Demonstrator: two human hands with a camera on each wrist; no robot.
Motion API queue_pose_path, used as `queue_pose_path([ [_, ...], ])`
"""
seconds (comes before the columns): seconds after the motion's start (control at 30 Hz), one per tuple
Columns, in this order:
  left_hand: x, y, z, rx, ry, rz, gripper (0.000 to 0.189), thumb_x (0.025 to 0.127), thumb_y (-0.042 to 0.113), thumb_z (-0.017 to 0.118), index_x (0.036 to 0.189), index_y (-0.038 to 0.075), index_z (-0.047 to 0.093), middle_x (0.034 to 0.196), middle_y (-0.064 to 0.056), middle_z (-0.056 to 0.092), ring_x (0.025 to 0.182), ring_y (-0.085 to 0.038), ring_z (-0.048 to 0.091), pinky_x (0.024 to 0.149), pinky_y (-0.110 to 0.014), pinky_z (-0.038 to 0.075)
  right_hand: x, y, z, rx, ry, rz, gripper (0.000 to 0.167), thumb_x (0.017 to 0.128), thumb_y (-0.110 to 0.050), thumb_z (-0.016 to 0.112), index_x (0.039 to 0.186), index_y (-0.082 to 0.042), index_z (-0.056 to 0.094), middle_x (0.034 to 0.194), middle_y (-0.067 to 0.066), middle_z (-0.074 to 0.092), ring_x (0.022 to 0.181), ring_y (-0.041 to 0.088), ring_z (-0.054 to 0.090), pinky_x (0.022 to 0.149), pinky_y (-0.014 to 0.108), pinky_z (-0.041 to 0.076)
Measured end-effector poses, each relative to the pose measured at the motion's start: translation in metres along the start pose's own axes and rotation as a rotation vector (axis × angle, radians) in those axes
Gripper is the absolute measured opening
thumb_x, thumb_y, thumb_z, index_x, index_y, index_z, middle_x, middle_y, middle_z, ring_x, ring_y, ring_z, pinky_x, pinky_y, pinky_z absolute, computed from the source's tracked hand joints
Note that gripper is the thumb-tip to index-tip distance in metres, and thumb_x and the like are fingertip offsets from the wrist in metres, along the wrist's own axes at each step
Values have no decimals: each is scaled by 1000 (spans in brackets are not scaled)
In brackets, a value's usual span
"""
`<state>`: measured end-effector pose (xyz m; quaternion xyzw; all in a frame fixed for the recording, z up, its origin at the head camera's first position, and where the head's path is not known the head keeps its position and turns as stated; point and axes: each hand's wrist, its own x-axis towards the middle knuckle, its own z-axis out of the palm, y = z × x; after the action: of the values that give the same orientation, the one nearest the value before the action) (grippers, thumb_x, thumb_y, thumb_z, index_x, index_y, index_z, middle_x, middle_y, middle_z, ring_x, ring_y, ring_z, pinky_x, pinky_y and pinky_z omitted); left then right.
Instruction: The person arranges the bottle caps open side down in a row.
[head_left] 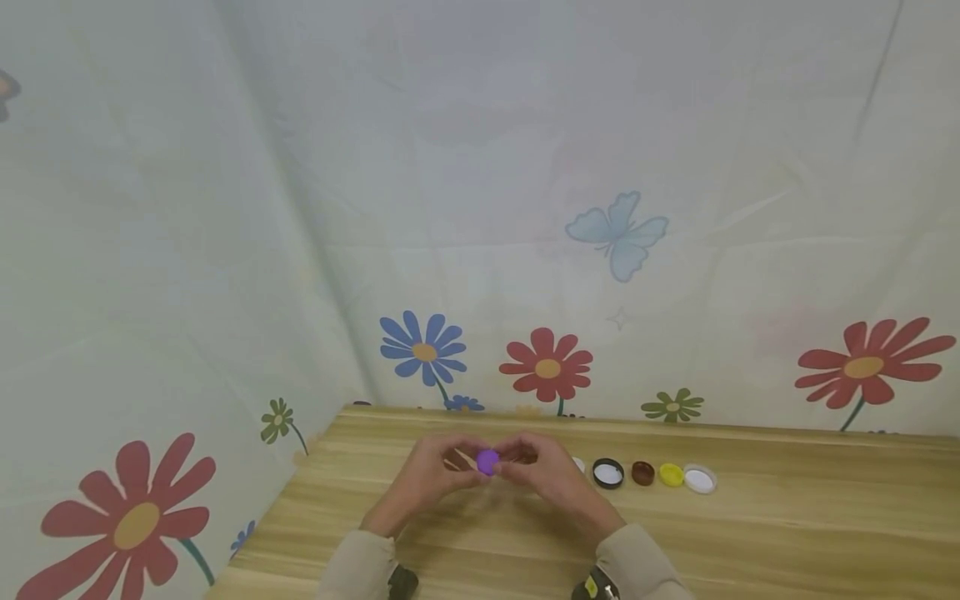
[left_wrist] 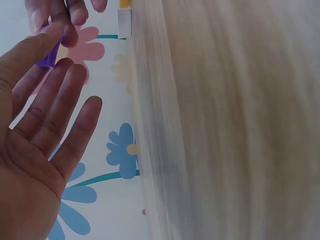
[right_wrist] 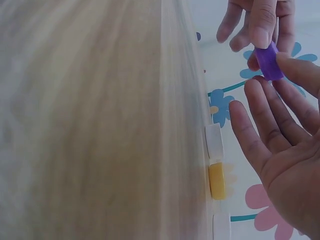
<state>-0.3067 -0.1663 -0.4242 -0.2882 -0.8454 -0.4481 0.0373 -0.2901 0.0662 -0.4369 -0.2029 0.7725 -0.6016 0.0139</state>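
Observation:
A small round purple cap [head_left: 487,462] is held up above the table between both hands. My left hand [head_left: 433,473] pinches its left side between thumb and fingers. From the other side my right hand [head_left: 549,473] pinches it too, its thumb across the near side. In the right wrist view the purple cap [right_wrist: 270,62] appears edge-on, with ridged-looking sides. The left wrist view shows only part of the purple cap [left_wrist: 48,57] behind the left thumb. The remaining fingers of both hands are spread loosely.
Right of the hands, a row of lids lies on the wooden table [head_left: 810,517]: a black-rimmed lid [head_left: 608,473], a brown one [head_left: 642,473], a yellow one [head_left: 671,475] and a clear-rimmed white one [head_left: 700,479]. A white lid [head_left: 579,465] is partly hidden by the right hand. Flowered cloth hangs behind.

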Motion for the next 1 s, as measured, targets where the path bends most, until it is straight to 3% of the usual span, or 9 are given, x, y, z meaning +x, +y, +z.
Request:
queue_pose_path([
  [0.23, 0, -2, -1, -4, -2, 6, 28, 86, 13, 90, 112, 12, 81, 109, 0, 78, 89, -17, 73, 82, -35, 61, 1, 0, 0, -62, -17, -58, 23, 94, -12, 81, 116, -8, 76, 108, 2, 76, 98, 20, 68, 88, 38, 55],
  [0.43, 1, -4, -1, 0, -10, 8, 31, 86, 12, 91, 115, 11, 79, 108, -1, 78, 89, -18, 73, 81, -33, 60, 1, 0, 1, -69, -15, -57, 23, 93, -11, 82, 115, -6, 76, 105, 2, 76, 97, 20, 67, 85, 38, 54],
  [0.6, -1, -2, -2, -12, -57, -29, 30, 85, 8, 90, 112, 13, 79, 104, 1, 78, 90, -19, 72, 79, -32, 60, 1, 1, 3, -78, -51, -43, 20, 95, -11, 81, 114, -8, 76, 104, 2, 74, 97, 20, 65, 87, 36, 55],
  [0.8, -5, -2, -2, -14, -122, -117, 27, 83, 5, 90, 106, 14, 79, 98, 2, 76, 87, -19, 72, 71, -32, 61, -1, 1, 10, -68, -87, 49, 19, 93, -6, 81, 110, -7, 75, 101, 4, 72, 90, 22, 65, 81, 38, 58],
  [1.0, -6, -3, -3, -4, -166, -138, 25, 82, 6, 91, 104, 13, 79, 96, 2, 76, 88, -20, 73, 70, -31, 61, -4, 0, 12, -113, -103, 63, 19, 90, -7, 83, 107, -7, 75, 98, 2, 72, 87, 20, 65, 75, 35, 58],
])
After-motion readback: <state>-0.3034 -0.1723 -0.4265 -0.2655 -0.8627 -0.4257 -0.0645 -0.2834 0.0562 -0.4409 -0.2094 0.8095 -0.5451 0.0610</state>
